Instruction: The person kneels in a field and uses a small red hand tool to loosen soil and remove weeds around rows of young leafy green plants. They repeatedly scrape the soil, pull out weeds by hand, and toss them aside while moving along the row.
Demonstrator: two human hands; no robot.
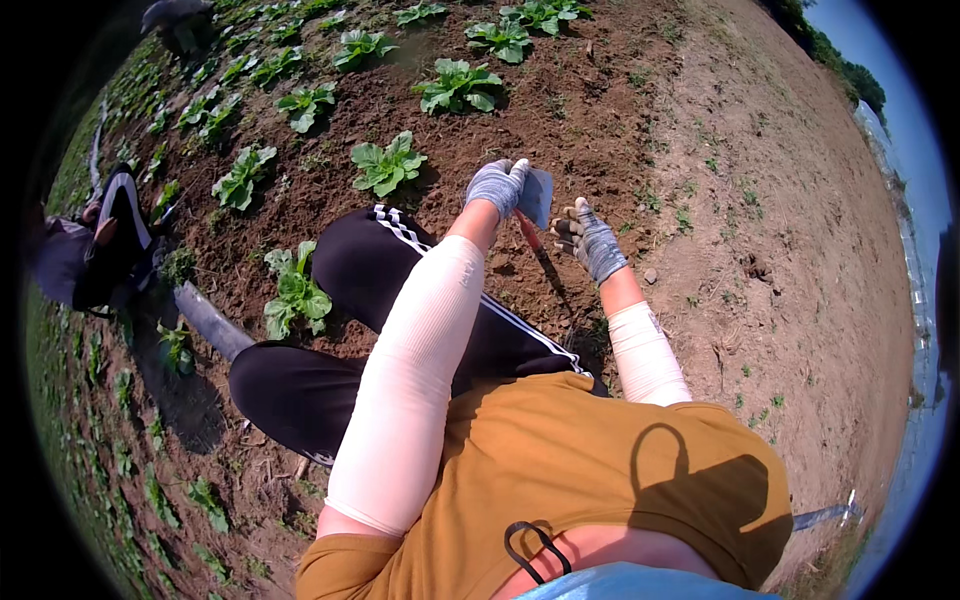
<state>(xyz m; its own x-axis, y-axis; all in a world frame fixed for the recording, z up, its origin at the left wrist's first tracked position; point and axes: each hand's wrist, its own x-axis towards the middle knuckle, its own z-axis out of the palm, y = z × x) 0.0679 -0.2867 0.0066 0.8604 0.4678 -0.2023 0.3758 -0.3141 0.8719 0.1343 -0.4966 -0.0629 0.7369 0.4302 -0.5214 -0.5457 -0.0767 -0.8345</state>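
Observation:
My left hand (499,184), in a grey knitted glove with pale fingertips, grips a flat grey-blue metal blade (535,196). The blade looks like part of a hand hoe, but its link to the handle is partly hidden. A reddish handle (529,231) slants down from beside the blade over the brown soil. My right hand (591,240), gloved alike, is held just right of the handle with fingers apart and nothing in it. A leafy cabbage-like plant (388,163) grows left of my left hand, and another (297,294) stands beside my knee.
Rows of leafy plants (456,87) stretch ahead and left. A person (82,247) crouches at the left, and another (178,22) is at the upper left. A grey hose or pipe (214,322) lies by my knees. Dry pale soil (780,247) lies at the right.

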